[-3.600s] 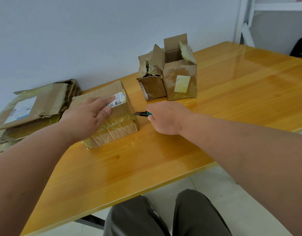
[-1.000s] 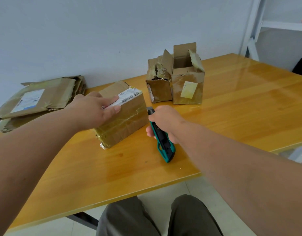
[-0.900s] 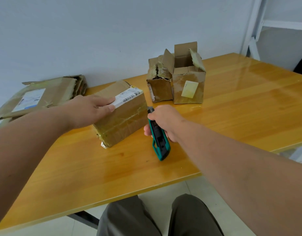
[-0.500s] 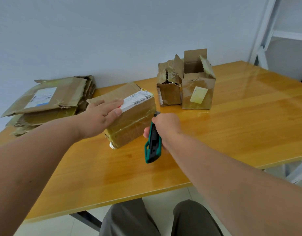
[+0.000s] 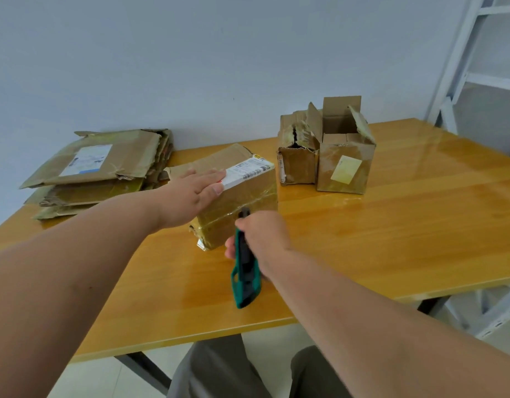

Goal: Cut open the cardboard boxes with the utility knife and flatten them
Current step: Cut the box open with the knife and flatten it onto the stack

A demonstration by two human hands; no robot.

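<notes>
The right hand point(image 5: 259, 239) grips the green utility knife point(image 5: 245, 271), its nose at the near taped face of the sealed box point(image 5: 242, 202) just ahead, while the left hand point(image 5: 190, 193) presses flat on top, the box lying mid-worktop point(image 5: 391, 225).

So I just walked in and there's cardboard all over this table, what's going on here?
A person is breaking down boxes. The left hand presses flat on top of a taped box to steady it, while the right hand grips a green utility knife with its tip at the tape on the box's near side. Flattened cardboard is stacked at the table's left end, and two opened boxes stand upright behind, not yet flattened.
</notes>
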